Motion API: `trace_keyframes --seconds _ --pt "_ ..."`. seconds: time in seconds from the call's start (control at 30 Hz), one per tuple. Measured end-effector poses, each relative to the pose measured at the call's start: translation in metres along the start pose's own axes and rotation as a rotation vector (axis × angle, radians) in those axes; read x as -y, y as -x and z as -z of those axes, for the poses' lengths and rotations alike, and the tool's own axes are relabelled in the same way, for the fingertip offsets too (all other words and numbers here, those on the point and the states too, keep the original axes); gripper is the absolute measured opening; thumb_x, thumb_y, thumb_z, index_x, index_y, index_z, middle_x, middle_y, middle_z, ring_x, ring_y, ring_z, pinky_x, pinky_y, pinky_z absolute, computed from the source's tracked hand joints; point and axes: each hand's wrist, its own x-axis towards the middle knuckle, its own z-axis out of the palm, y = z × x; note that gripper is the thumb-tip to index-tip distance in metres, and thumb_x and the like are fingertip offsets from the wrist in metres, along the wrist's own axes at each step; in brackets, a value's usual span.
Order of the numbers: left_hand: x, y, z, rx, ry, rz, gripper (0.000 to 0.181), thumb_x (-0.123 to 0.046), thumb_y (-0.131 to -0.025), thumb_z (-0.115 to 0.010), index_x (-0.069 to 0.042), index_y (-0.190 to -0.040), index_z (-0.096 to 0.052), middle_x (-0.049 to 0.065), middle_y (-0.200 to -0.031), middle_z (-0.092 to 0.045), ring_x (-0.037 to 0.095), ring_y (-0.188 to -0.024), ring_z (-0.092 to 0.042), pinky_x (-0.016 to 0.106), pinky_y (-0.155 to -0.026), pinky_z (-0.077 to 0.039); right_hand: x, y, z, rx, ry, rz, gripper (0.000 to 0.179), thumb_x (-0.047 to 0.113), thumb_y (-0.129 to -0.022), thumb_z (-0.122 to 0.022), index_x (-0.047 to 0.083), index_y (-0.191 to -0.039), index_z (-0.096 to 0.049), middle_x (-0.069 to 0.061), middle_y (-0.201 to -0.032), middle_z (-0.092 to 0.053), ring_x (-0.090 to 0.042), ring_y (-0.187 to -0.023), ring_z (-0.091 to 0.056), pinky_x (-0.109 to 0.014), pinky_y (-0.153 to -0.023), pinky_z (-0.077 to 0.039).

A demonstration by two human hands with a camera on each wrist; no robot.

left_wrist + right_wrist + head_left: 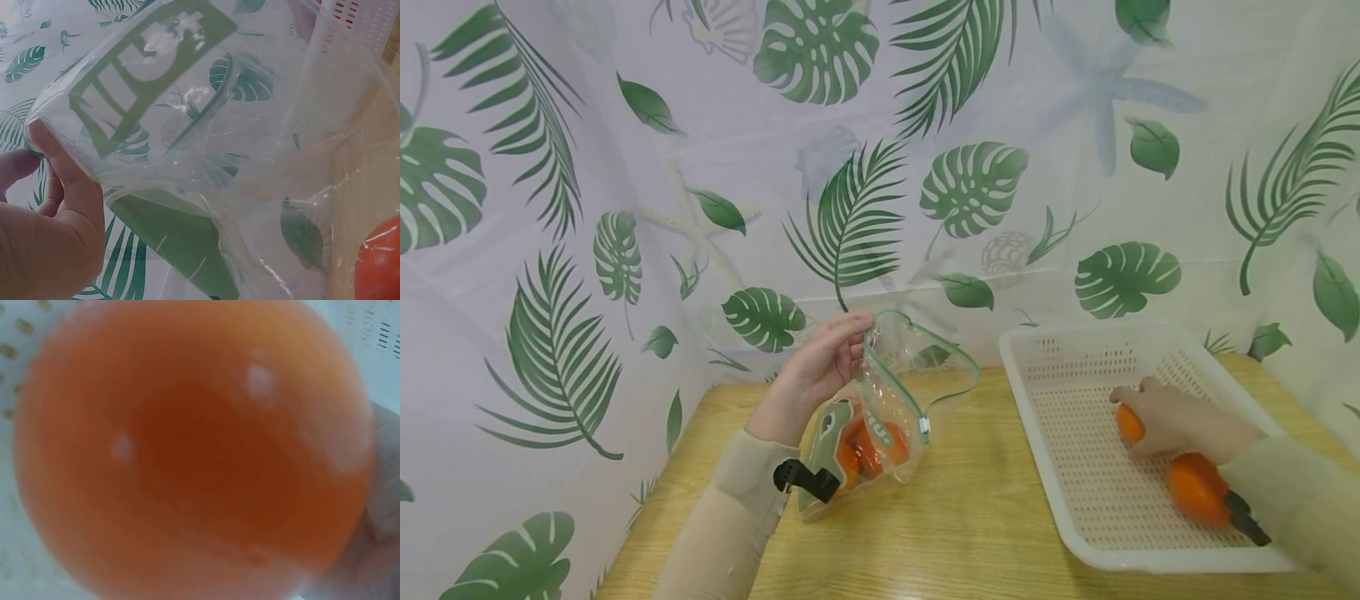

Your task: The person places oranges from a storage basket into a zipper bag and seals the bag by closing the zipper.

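Observation:
My left hand (pixel 816 367) pinches the green-edged rim of a clear zip bag (pixel 891 367) between thumb and fingers. The bag stands on the table with its mouth spread, a white slider (pixel 924 425) on the zip and several round orange fruits (pixel 887 446) at the bottom. In the left wrist view green print shows on the bag's film (pixel 150 75). Over in the white basket, my right hand (pixel 1172 421) has its fingers curled round an orange fruit (pixel 1130 423). A second orange fruit (pixel 1198 490) lies under that wrist and fills much of the right wrist view.
The white perforated basket (pixel 1067 508) stands on the right of the wooden table (pixel 955 517), apart from the bag. A leaf-patterned cloth (pixel 880 208) hangs behind the table and along its left side.

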Motion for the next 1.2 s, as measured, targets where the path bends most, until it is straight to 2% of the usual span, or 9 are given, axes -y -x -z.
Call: trace_keyframes --seconds 0.33,0.83,1.2 --pt "0.0016 0.0000 0.0015 0.020 0.004 -0.009 0.047 -0.006 -0.115 -0.035 -0.018 -0.089 -0.072 -0.008 -0.075 -0.072 0.002 -0.062 -0.064 0.015 -0.057 -0.052 -0.0026 -0.0005 -0.0038 -0.034 0.007 0.013 0.078 0.026 -0.073 -0.095 -0.002 -0.135 -0.057 -0.029 -0.107 -0.058 -0.033 -0.082 -0.059 -0.046 -0.071 -0.056" --pt "0.0030 0.0001 -0.0005 -0.005 -0.012 0.000 0.044 -0.008 -0.115 -0.037 -0.020 -0.088 -0.071 -0.009 -0.074 -0.072 0.001 -0.063 -0.064 0.015 -0.057 -0.050 -0.0070 -0.0009 -0.0098 -0.031 -0.022 0.012 0.074 0.028 -0.072 -0.096 0.001 -0.131 -0.060 -0.022 -0.104 -0.059 -0.029 -0.082 -0.057 -0.043 -0.072 -0.056" --pt "0.0034 -0.0024 0.0007 -0.005 -0.009 0.001 0.044 -0.008 -0.115 -0.037 -0.019 -0.089 -0.070 -0.008 -0.074 -0.072 0.002 -0.062 -0.064 0.015 -0.056 -0.050 -0.0076 -0.0010 -0.0087 -0.054 0.002 0.017 0.070 0.025 -0.071 -0.095 0.001 -0.127 -0.060 -0.018 -0.100 -0.057 -0.029 -0.080 -0.056 -0.041 -0.070 -0.053"
